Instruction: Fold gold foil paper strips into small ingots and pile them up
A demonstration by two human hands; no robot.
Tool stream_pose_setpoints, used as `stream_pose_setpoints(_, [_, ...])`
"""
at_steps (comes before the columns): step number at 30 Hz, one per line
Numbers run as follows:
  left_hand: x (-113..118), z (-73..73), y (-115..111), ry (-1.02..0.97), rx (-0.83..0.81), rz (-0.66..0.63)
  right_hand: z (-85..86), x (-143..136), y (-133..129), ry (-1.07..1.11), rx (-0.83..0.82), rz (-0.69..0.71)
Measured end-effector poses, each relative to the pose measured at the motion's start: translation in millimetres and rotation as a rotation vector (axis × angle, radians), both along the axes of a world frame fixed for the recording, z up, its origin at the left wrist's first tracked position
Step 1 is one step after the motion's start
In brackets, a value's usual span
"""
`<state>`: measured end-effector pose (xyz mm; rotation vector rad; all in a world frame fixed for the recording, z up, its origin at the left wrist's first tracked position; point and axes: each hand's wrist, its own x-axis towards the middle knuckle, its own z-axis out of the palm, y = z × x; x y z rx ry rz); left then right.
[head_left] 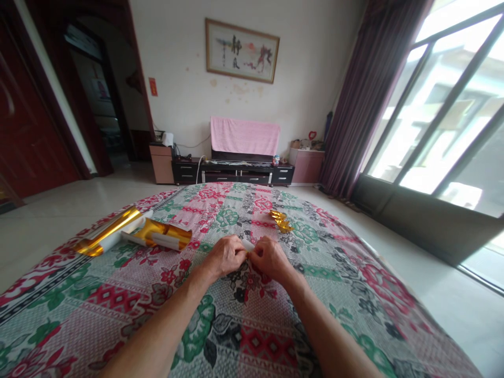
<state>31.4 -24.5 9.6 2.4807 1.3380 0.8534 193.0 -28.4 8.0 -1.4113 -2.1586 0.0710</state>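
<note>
My left hand (pixel 227 255) and my right hand (pixel 270 257) meet over the middle of the patterned cloth, fingers pinched. Between them they grip a small piece of gold foil paper (pixel 248 245); its white back shows above the fingertips and a trace of gold below. Most of that piece is hidden by my fingers. Beyond my right hand lie folded gold foil pieces (pixel 282 222) in a short row. Left of my left hand rest curled gold foil sheets (pixel 161 233) with white backs, beside a longer gold foil roll (pixel 108 231).
A floral tablecloth (pixel 220 325) covers the wide rounded surface before me. Farther off, a low black cabinet (pixel 244 170) carries something draped with a pink cloth (pixel 244 135). A purple curtain (pixel 358 105) and windows are to the right; a dark red door (pixel 31 115) is at the left.
</note>
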Motion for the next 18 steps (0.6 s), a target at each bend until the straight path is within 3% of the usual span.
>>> stream_pose_setpoints(6, [4,-2.9,-1,-0.04,-0.058,0.081,-0.2,2,1,-0.005,-0.003,0.002])
stream_pose_setpoints(14, [6,-14.6,8,-0.025,-0.033,0.11,7.0,18,2,0.061,-0.069,0.25])
stream_pose_setpoints(18, [7,-15.3,9,-0.01,-0.025,0.119,7.9,20,2,0.084,-0.099,0.253])
